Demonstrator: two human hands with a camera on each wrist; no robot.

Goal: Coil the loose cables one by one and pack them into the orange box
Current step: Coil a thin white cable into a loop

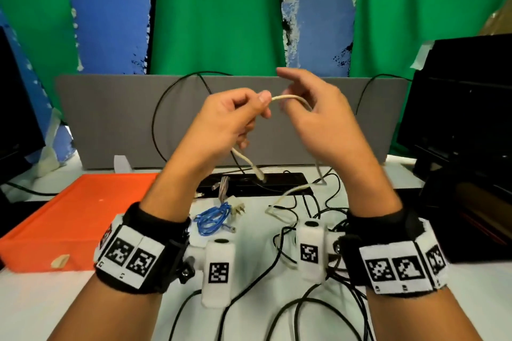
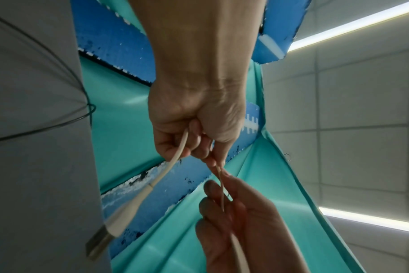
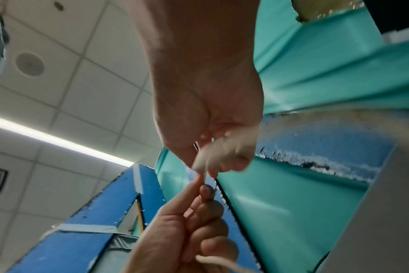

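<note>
my left hand [image 1: 227, 122] pinches the beige cable [image 1: 291, 98], plug end dangling below | my right hand [image 1: 318, 116] just beside, fingers loosely curled round the same cable | orange box [image 1: 69, 219] below-left, blue coil [image 1: 213, 217] beneath on table [image 1: 41, 307]

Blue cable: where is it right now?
Head view: the blue cable lies bundled on the white table, centre-left, just right of the orange box, beside a white connector.
</note>
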